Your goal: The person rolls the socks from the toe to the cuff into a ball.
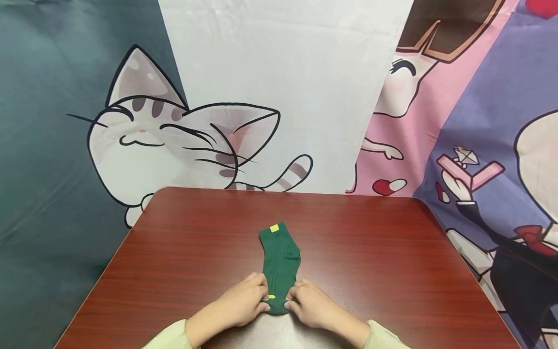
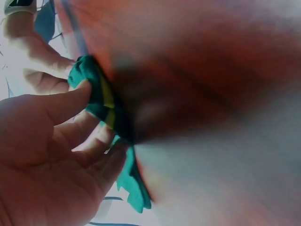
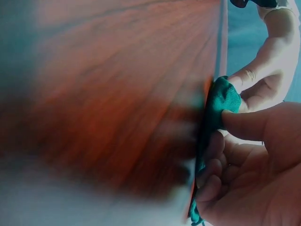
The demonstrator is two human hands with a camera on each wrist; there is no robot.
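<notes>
A green ribbed sock (image 1: 280, 261) lies flat on the table, its cuff with a yellow patch pointing away and its toe towards me. My left hand (image 1: 246, 300) pinches the left edge of the sock near the toe, beside a second small yellow mark. On the opposite edge, my right hand (image 1: 309, 304) pinches the toe end between thumb and fingers. In the left wrist view the thumb and fingers hold the sock (image 2: 96, 89) at its edge. The right wrist view has the thumb pressing on the sock (image 3: 221, 101), with the fingers curled against it.
The reddish-brown wooden table (image 1: 370, 252) extends around the sock on all sides. Behind it hangs a cloth backdrop (image 1: 283, 58) printed with a cartoon cat and cartoon figures. Light-coloured sleeves (image 1: 170, 337) cover both forearms.
</notes>
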